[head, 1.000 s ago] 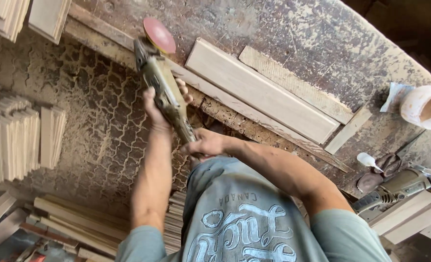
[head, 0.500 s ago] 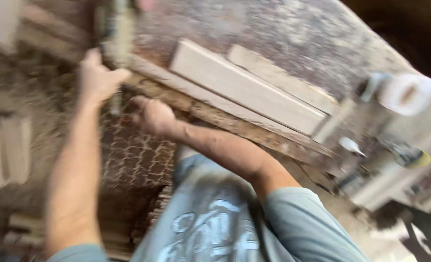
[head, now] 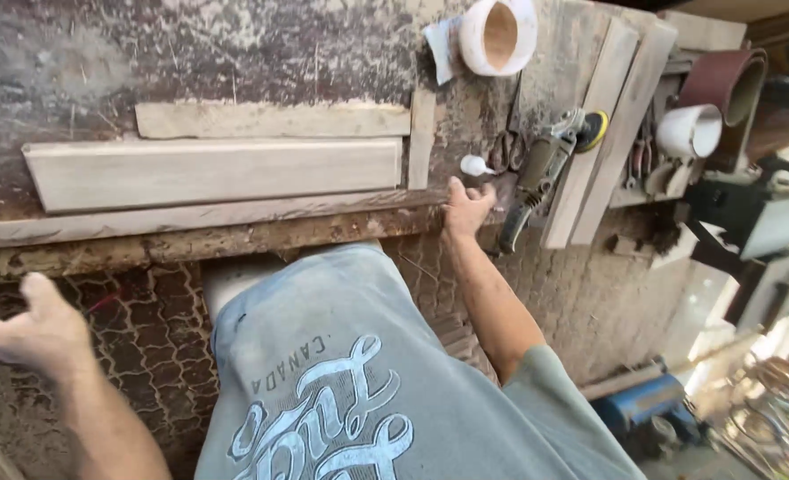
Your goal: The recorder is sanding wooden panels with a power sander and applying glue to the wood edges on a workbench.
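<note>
The right hand (head: 466,209) reaches forward, arm nearly straight, fingers spread and resting on the tabletop (head: 235,53) edge, gripping nothing; the left hand (head: 30,329) hangs open and empty, well off the tabletop; an angle grinder (head: 541,173) lies just right of the right hand, a small white bottle (head: 474,165) just beyond its fingertips.

Boards and tools on the bench (head: 235,53)

A long board (head: 212,173) lies mid-bench, a thinner strip (head: 270,120) behind it. Right of them the right hand (head: 467,209) rests at the edge, a sander (head: 545,173) just beside it; the left hand (head: 30,329) hangs off the bench.
</note>
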